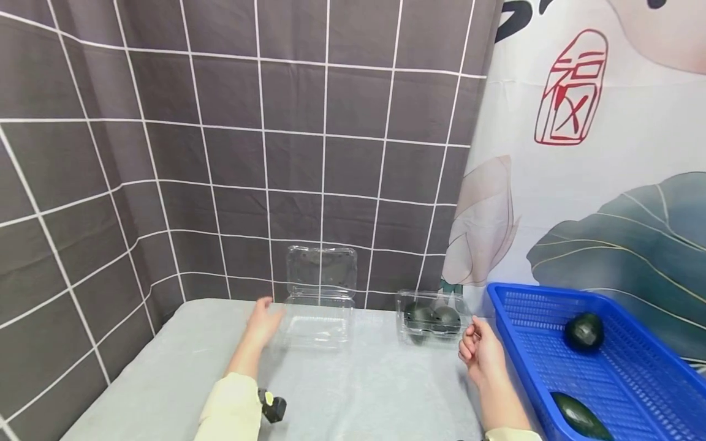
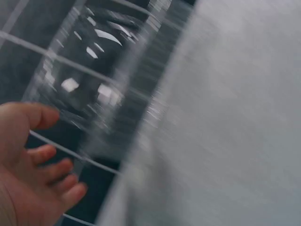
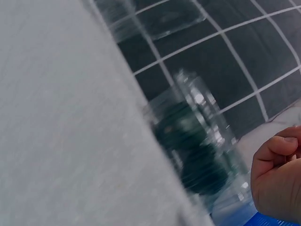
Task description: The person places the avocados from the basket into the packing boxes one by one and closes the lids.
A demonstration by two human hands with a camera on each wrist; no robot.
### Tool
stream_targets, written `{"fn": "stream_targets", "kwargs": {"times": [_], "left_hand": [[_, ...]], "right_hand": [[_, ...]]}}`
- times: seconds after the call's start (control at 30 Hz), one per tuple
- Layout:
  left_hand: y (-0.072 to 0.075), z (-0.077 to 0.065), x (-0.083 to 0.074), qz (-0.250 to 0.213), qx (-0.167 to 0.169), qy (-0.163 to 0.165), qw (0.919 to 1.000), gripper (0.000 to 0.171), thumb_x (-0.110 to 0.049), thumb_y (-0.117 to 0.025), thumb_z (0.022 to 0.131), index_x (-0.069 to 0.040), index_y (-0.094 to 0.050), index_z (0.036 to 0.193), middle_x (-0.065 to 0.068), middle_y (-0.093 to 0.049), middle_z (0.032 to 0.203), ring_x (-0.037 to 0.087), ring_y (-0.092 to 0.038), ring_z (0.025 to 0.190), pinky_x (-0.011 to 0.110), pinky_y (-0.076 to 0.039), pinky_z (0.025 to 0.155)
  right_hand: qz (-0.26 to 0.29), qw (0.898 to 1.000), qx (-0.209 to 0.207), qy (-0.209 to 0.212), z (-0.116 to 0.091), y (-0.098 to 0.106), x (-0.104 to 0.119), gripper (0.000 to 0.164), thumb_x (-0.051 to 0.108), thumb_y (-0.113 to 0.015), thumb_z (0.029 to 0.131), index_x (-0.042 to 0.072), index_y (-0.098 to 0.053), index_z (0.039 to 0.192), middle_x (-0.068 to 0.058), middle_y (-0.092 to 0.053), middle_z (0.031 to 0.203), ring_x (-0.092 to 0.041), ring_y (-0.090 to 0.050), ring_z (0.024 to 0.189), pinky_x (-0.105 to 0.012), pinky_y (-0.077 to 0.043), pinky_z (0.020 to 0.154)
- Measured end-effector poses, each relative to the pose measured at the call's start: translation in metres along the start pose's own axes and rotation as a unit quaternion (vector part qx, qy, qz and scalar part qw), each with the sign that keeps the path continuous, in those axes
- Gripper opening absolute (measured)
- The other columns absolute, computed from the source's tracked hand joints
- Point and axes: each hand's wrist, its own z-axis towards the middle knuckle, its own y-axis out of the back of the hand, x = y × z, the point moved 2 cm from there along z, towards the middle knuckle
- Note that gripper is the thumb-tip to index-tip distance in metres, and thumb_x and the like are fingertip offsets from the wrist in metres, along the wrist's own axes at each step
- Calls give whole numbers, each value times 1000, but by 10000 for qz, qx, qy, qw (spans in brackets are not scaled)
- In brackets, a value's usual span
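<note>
My left hand [image 1: 263, 323], fingers spread and holding nothing, is beside an empty clear plastic clamshell box [image 1: 317, 324]. Its lid [image 1: 322, 269] stands raised at the back. In the left wrist view the same hand [image 2: 35, 165] shows its palm, with the blurred clear box [image 2: 89, 66] beyond the fingertips. A second clear clamshell box [image 1: 407, 334], lid down, contains two dark green avocados [image 1: 445, 319]. At its right side is my right hand [image 1: 481, 349], its fingers loosely curled with nothing visible in them. The right wrist view shows this hand [image 3: 280, 181] near the blurred avocados [image 3: 204, 172].
A blue plastic basket [image 1: 529, 373] stands on the right, with one avocado [image 1: 583, 332] towards its back and another [image 1: 580, 415] near its front. Behind the grey-white table [image 1: 386, 392] hangs a dark gridded curtain [image 1: 353, 159], close to both boxes.
</note>
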Motion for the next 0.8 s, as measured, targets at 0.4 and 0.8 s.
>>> {"fn": "stream_targets", "kwargs": {"times": [0.4, 0.8], "left_hand": [[-32, -11, 29, -2058, 210, 425, 9775, 66, -2, -39, 85, 10, -8, 142, 39, -24, 138, 52, -29, 124, 58, -24, 104], [-50, -31, 35, -2782, -11, 352, 9599, 70, 2, -37, 82, 8, -3, 143, 37, -15, 142, 49, -16, 131, 57, -15, 107]], "right_hand": [[1150, 9932, -69, -142, 19, -28, 72, 41, 22, -35, 100, 12, -52, 65, 2, -43, 49, -11, -39, 41, -21, -26, 42], [1261, 9900, 219, 595, 35, -8, 173, 37, 15, -47, 97, 0, -56, 64, -7, -47, 52, -18, -38, 43, -27, -28, 41]]}}
